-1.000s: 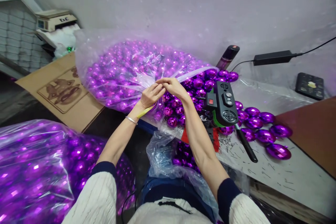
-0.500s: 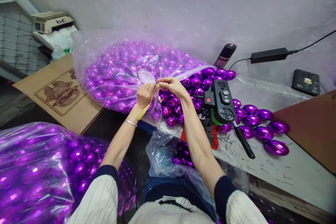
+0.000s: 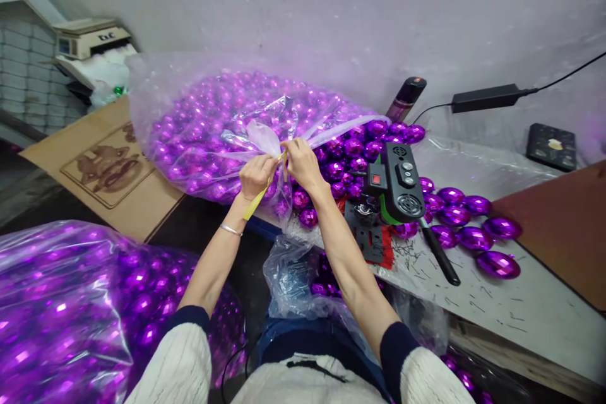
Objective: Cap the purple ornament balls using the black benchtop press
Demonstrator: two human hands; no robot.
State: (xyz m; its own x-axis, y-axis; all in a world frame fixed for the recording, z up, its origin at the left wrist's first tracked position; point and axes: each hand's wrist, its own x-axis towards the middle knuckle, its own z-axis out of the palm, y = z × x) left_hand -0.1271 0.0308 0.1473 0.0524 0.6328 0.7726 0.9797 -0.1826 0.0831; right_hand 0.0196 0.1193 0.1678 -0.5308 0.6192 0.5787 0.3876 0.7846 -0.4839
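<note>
A large clear plastic bag (image 3: 213, 132) full of shiny purple balls lies on the table, its neck gathered near the middle. A yellow ribbon (image 3: 258, 201) is at the neck, one end hanging down over my left wrist. My left hand (image 3: 257, 175) has its fingers closed on the ribbon, just left of the gathered neck. Against the neck's right side, my right hand (image 3: 302, 163) pinches the ribbon close to my left fingertips. A twisted tuft of plastic (image 3: 263, 137) sticks up above both hands.
A black and green machine (image 3: 402, 183) with a long handle stands right of my hands, loose purple balls (image 3: 454, 214) around it. Another filled bag (image 3: 61, 309) is at lower left. Cardboard (image 3: 108, 170), a spray can (image 3: 406, 100) and a brown board (image 3: 563, 227) lie around.
My right hand has shifted slightly left and turned, its fingers now pointing more upward at the neck. My left hand has moved slightly left and down, still with the yellow ribbon.
</note>
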